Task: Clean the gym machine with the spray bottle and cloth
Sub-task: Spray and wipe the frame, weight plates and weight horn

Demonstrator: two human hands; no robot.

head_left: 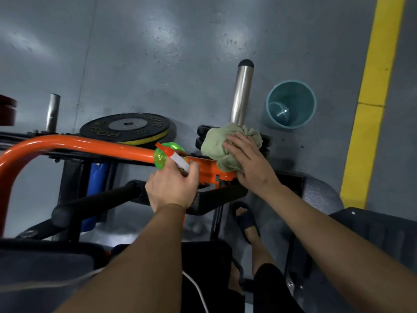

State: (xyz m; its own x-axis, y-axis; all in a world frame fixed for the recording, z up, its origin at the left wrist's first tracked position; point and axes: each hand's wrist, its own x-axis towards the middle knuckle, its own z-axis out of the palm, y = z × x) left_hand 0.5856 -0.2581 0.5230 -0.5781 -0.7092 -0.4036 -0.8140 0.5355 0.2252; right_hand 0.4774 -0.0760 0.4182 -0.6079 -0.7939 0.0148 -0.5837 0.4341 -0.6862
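**Gym machine, wipe-down: items in view**

1. Gym machine (pixel 67 143): orange tubular bar, curving from the left edge of view to a flat bracket at its right end, on a black frame.
2. Cloth (pixel 214 145): pale green, bunched. It lies on the right end of the orange bar, against the foot of the chrome post (pixel 241 93).
3. Right hand (pixel 248 161): laid on the cloth, fingers (pixel 237 137) straight and spread narrow, pressing it down.
4. Spray bottle (pixel 161 158): translucent green with a white and orange head. It is held just above the orange bar, left of the cloth and near it.
5. Left hand (pixel 171 188): fingers (pixel 194 168) curled round the bottle's neck, gripping it.
6. Weight plate (pixel 126 127): black with a yellow edge, lying flat behind the orange bar.
7. Bucket (pixel 291 105): teal, upright on the floor (pixel 158 53) just right of the chrome post, with a smaller clear vessel inside.
8. Yellow line (pixel 374 86): painted on the grey floor, along its right side.
9. Foot (pixel 247 222): in a dark slipper, on the floor below the right hand.
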